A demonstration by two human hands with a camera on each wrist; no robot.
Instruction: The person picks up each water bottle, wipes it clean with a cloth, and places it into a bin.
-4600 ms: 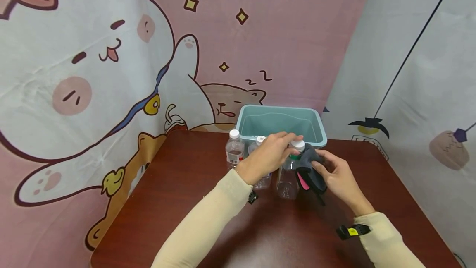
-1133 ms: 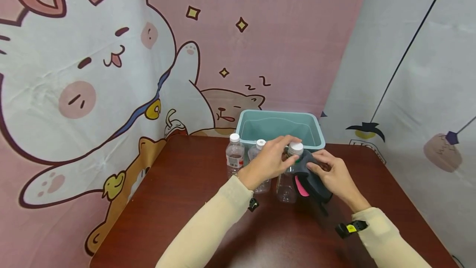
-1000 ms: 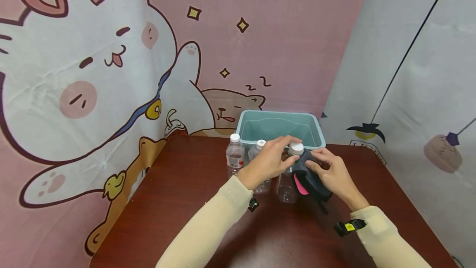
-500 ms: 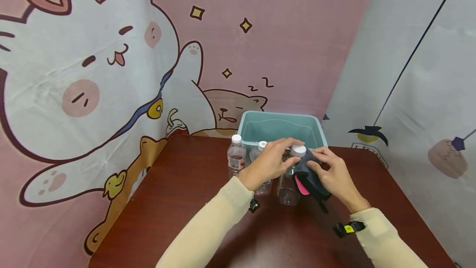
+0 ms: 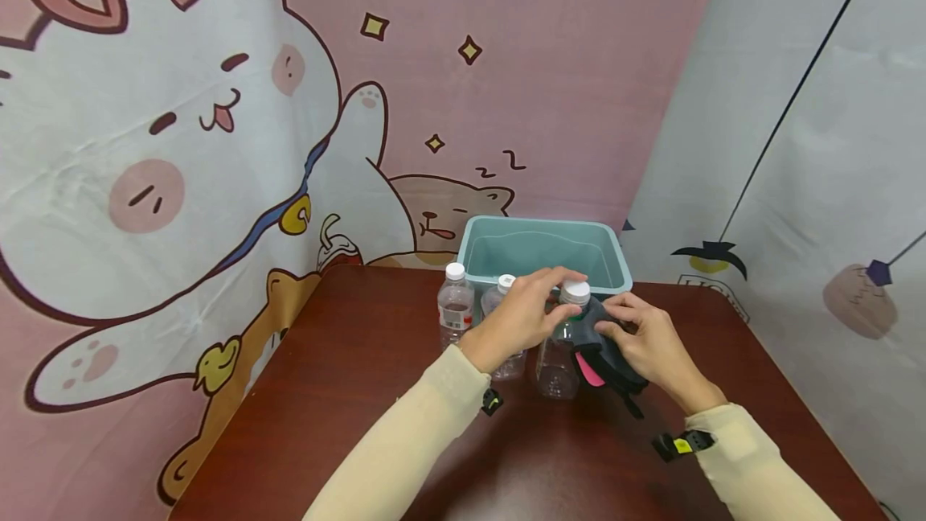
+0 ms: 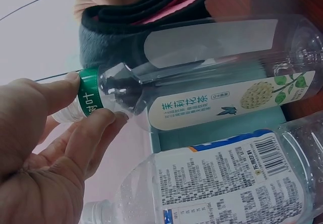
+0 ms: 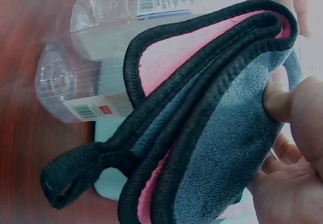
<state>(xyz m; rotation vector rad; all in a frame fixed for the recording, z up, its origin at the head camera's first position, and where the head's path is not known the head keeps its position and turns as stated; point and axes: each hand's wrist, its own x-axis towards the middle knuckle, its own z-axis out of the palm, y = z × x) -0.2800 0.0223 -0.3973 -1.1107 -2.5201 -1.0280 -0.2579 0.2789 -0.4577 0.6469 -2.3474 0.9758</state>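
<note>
My left hand [image 5: 522, 312] pinches the neck of a clear, capped plastic bottle [image 5: 559, 368] between thumb and fingers. In the left wrist view, a green band circles that neck, and a pale label with a flower picture runs along the bottle [image 6: 207, 103]. A folded grey cleaning cloth [image 7: 227, 133], pink inside with black edging and a hanging loop, is pinched in my right hand [image 5: 651, 344]. The cloth [image 5: 615, 356] lies against the bottle's right side near its shoulder. Directly left of it stands a second clear bottle [image 5: 512, 367], partly hidden by my left hand.
A third clear bottle [image 5: 456, 316] with a white cap stands farther left. Behind the bottles is a light teal bin [image 5: 535, 249] near the back of the brown table [image 5: 347, 368]. A printed cloth backdrop [image 5: 564, 103] rises behind the table.
The bottle stays upright in my left hand's grip. Against its right side, the cloth has shifted and changed its folds slightly, with my right hand still holding it. The head view has moved a little.
</note>
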